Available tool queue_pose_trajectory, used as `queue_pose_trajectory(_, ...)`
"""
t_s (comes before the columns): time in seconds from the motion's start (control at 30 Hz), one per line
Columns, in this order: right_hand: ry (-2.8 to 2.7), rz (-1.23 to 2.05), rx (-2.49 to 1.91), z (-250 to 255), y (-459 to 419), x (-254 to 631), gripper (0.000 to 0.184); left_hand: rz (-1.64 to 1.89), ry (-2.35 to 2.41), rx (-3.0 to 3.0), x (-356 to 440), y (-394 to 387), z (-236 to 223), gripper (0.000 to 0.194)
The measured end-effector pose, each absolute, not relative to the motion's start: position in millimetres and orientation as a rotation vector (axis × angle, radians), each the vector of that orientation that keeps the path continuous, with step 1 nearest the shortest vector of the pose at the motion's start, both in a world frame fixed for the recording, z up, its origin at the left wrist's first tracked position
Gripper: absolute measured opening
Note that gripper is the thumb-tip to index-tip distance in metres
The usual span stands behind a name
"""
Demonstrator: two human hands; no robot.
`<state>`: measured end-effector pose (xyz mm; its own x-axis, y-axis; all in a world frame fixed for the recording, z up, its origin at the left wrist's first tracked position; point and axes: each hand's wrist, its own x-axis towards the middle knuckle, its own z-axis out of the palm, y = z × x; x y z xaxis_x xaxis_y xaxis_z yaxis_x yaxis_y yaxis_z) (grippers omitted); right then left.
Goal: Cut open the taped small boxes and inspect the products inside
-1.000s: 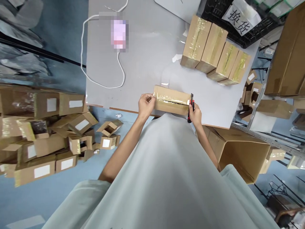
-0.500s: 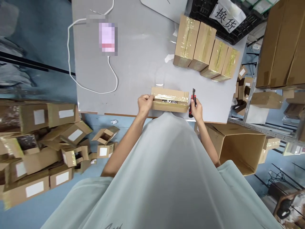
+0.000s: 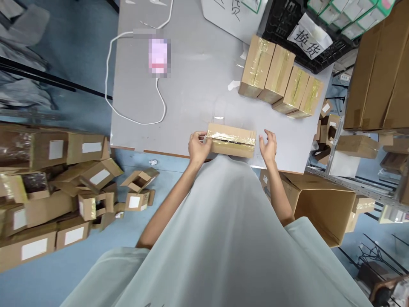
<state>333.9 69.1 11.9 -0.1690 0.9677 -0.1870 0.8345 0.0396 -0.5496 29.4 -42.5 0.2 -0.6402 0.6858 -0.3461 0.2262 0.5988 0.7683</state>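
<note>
A small cardboard box (image 3: 231, 147) lies at the table's near edge, right against my shirt. Clear tape runs along its top, and a narrow dark slit shows between the flaps. My left hand (image 3: 200, 147) grips the box's left end, thumb on the top side and fingers curled. Just off the right end, my right hand (image 3: 268, 145) is held with thumb and fingers apart, holding nothing that I can see and not touching the box. No cutter is visible now.
Several taped cardboard boxes (image 3: 258, 66) stand in a row at the back right, before a black crate (image 3: 284, 30). A white cable (image 3: 108, 76) loops across the left of the table. Opened cartons (image 3: 99, 175) are heaped at left; a large open carton (image 3: 322, 209) sits at right.
The red and black utility knife has gone from my right hand, whose fingers have opened. The box's top gap looks narrower. The whole view has shifted slightly.
</note>
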Motion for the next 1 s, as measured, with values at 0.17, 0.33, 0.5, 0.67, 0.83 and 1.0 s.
queue_pose_trajectory(0.17,-2.596,0.987,-1.420,34.4,81.4,296.8,0.055,0.915,2.186,0.767,27.2,-51.4,11.7,0.032)
queue_pose_trajectory(0.33,-2.807,0.955,-1.228,40.5,94.0,290.8,0.050,0.900,2.126,0.976,24.6,-68.8,26.1,0.039)
queue_pose_trajectory(0.5,-2.581,1.034,-1.219,41.2,114.9,300.6,0.045,0.644,1.984,1.252,25.6,-88.7,28.3,0.044)
queue_pose_trajectory(0.67,-2.313,0.926,-1.547,11.3,149.8,277.3,0.047,0.374,1.934,1.424,34.6,-101.0,20.5,0.048)
queue_pose_trajectory(0.83,-2.369,0.758,-1.771,-3.1,148.2,250.5,0.029,0.210,1.968,1.548,40.3,-95.5,20.5,0.049)
queue_pose_trajectory(1.0,-2.701,0.651,-1.404,19.5,107.0,248.0,0.032,0.058,1.936,1.709,42.6,-86.1,28.2,0.062)
